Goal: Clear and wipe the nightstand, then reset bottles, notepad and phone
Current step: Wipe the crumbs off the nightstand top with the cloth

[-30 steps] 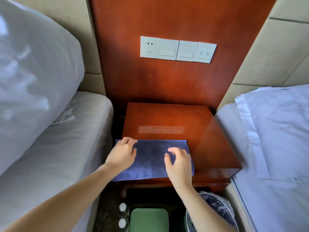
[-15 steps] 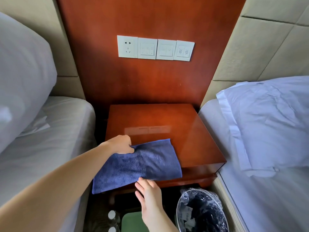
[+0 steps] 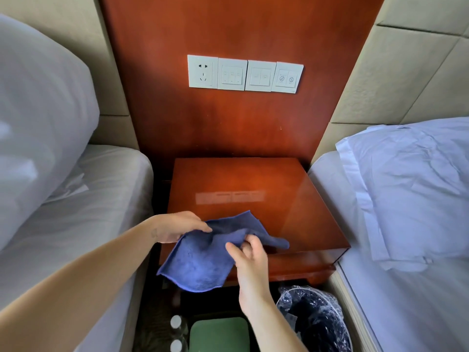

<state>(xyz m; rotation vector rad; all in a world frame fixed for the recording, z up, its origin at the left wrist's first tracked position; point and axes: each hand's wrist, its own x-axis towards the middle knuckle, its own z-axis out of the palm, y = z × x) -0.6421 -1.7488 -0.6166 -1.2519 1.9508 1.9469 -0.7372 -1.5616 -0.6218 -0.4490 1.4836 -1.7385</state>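
Note:
A blue cloth [image 3: 203, 260] hangs bunched over the front left corner of the glossy red-brown nightstand [image 3: 253, 184]. My left hand [image 3: 177, 226] grips its upper left edge. My right hand [image 3: 247, 252] pinches the cloth's middle fold from the front. Part of the cloth droops below the nightstand's front edge. Two white bottle caps [image 3: 176, 332] show on the floor below, beside a green object [image 3: 219, 335]. No notepad or phone is in view.
A bed with a white pillow [image 3: 38, 110] lies at left, another bed with a folded sheet [image 3: 406, 189] at right. A bin lined with a clear bag [image 3: 314, 318] stands on the floor at lower right. A switch panel [image 3: 245, 73] sits on the wooden wall.
The cloth went from lying flat to being lifted and bunched. My right hand left it, dropped below the edge, then rose and took hold of its middle. The left hand kept its grip.

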